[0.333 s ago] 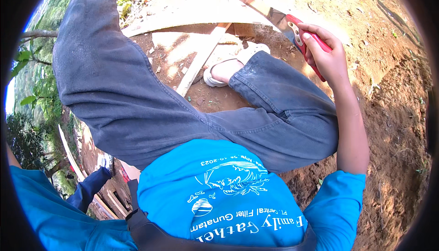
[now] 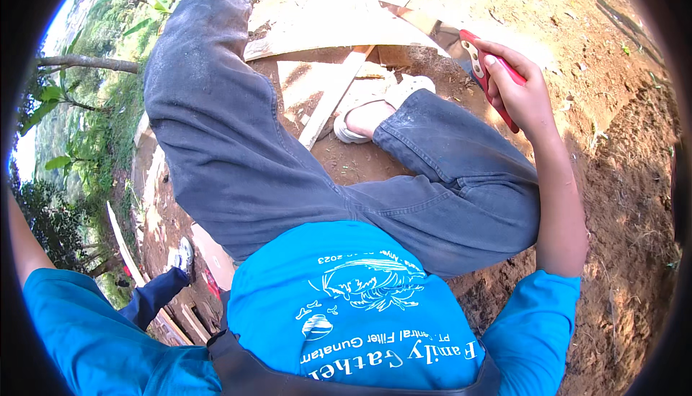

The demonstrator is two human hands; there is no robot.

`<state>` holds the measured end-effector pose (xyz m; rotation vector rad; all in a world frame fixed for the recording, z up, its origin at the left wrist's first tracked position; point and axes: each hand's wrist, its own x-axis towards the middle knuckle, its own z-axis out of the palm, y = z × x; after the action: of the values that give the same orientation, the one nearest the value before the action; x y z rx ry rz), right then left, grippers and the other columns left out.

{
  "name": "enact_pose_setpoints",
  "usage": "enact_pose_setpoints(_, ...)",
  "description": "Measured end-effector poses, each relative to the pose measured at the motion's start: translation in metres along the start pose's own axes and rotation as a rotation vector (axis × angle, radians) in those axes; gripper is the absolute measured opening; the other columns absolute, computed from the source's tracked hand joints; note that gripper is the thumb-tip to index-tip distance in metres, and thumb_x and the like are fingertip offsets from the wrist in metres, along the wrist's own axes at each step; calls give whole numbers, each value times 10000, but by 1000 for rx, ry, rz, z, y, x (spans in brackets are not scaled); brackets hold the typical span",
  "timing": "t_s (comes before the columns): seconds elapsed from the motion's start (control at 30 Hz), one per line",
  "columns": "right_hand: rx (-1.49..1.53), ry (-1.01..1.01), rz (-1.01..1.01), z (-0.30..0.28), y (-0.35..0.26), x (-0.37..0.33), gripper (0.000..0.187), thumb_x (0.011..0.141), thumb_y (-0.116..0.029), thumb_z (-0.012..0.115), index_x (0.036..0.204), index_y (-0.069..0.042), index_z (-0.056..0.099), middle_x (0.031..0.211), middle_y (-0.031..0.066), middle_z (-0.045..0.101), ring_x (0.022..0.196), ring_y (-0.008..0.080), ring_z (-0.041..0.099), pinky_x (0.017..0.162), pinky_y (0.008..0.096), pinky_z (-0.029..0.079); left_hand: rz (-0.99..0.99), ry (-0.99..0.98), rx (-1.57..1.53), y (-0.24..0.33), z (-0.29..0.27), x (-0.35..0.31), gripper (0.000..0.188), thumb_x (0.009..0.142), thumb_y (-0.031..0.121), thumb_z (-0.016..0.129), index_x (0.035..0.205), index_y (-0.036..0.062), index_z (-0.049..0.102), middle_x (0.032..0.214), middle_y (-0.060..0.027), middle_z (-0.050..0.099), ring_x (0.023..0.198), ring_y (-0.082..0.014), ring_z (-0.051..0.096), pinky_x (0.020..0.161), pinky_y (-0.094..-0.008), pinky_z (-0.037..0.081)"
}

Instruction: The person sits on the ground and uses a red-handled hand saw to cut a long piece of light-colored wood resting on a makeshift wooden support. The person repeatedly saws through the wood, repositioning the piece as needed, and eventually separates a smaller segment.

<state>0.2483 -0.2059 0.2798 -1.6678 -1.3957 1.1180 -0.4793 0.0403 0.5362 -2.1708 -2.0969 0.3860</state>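
My right hand [image 2: 520, 92] is closed around the red handle of a handsaw [image 2: 435, 33] with a shiny, tapering blade. The blade points away to the upper left, its tip above a pale wooden board [image 2: 317, 47] on the ground. No contact between blade and board can be made out. My left forearm [image 2: 27, 234] reaches past the left rim, so the hand itself is hidden from view.
A narrow wooden strip [image 2: 333, 100] lies between my bent legs, beside my sandalled foot [image 2: 365, 118]. Another person's dark trouser leg and shoe [image 2: 183, 255] show at lower left, near long wood pieces [image 2: 124, 241]. Branches [image 2: 90, 61] hang at left; bare soil [image 2: 620, 180] spreads right.
My raised left leg and the board appear farther right in the view. More of my left forearm shows. The saw stays in my right hand, shifted slightly right and down.
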Motion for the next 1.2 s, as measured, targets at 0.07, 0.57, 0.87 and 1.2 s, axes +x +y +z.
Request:
enact_pose_setpoints(0.07,12,-24,4,1,-7,-1,322,1008,-158,571,1297,-73,685,722,-22,573,615,45,522,539,240,460,-19,18,5,-19,-7,-7,352,1016,248,606,1329,86,615,868,40,530,695,-49,476,618,-210,421)
enact_pose_setpoints(0.57,-221,-45,75,-27,-20,15,470,934,-285,707,1332,-43,642,861,20,675,721,80,627,666,265,518,157,-83,-212,123,258,-21,520,891,186,687,1382,78,554,1357,-204,585,1292,-352,548,1114,-430,431)
enact_pose_setpoints(0.87,-52,-6,243,-21,-42,14,445,948,-153,661,1380,-52,619,824,2,659,645,65,577,566,229,474,277,-160,-226,345,431,185,512,872,226,689,1346,90,549,1313,-161,568,1202,-346,582,1030,-409,464)
enact_pose_setpoints(1.2,-152,16,310,-24,-44,12,518,904,-147,675,1404,-39,594,898,41,676,728,73,599,651,235,503,265,-83,-137,445,442,319,325,888,216,636,1191,100,643,1121,-142,647,1068,-317,642,918,-400,507)
